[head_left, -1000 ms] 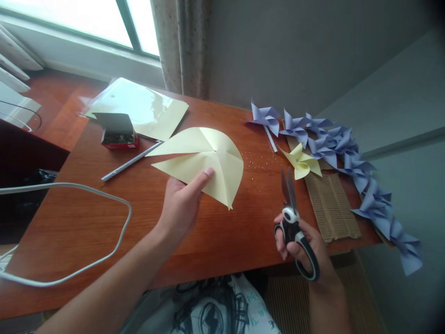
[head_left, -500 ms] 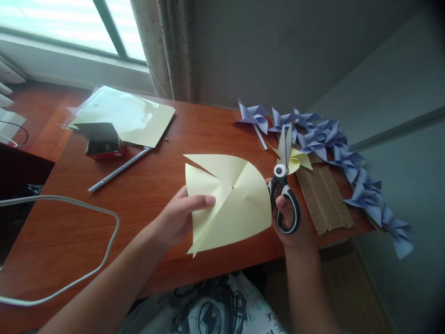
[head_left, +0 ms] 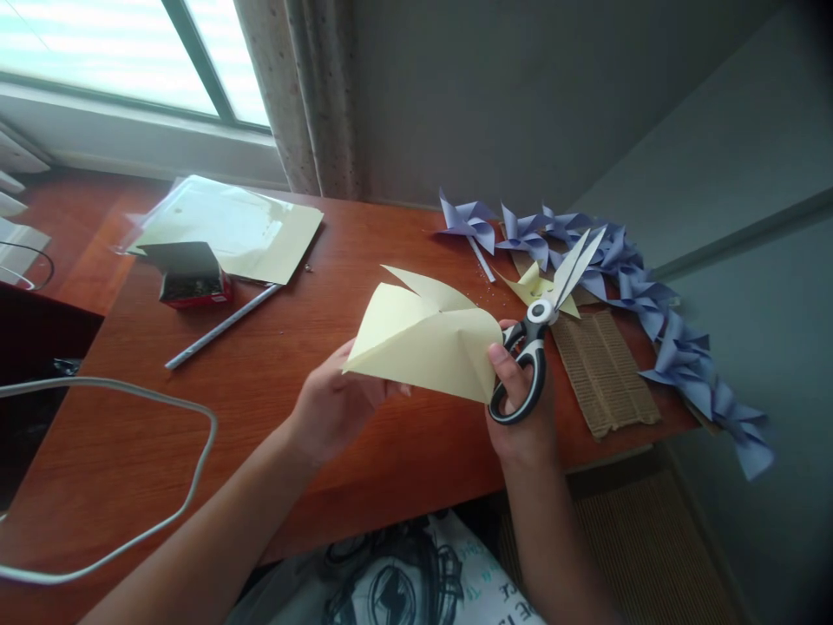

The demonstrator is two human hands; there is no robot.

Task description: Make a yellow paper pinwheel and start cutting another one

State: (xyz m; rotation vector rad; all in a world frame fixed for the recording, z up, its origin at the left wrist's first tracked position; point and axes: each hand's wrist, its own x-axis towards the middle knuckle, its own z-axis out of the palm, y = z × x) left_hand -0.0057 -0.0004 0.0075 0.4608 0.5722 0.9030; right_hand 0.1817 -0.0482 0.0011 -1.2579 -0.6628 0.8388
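A pale yellow paper sheet, slit from its corners, is held tilted above the desk. My left hand is at its left edge, fingers stretched out and partly hidden beneath the sheet; no thumb presses on top. My right hand pinches the sheet's right side under its thumb. That same hand also carries black-and-white scissors, blades nearly closed and pointing up to the right. Behind the scissors lies a folded yellow paper pinwheel. A blue pinwheel on a white stick lies further back.
Several blue pinwheels line the right edge. Corrugated cardboard lies beside my right hand. On the left are a stack of yellow paper, a small open box, a paper stick and a white cable.
The yellow sheet has turned and tipped in my hands. My left thumb has come off its top and the fingers are below it. The scissors have swung to the right.
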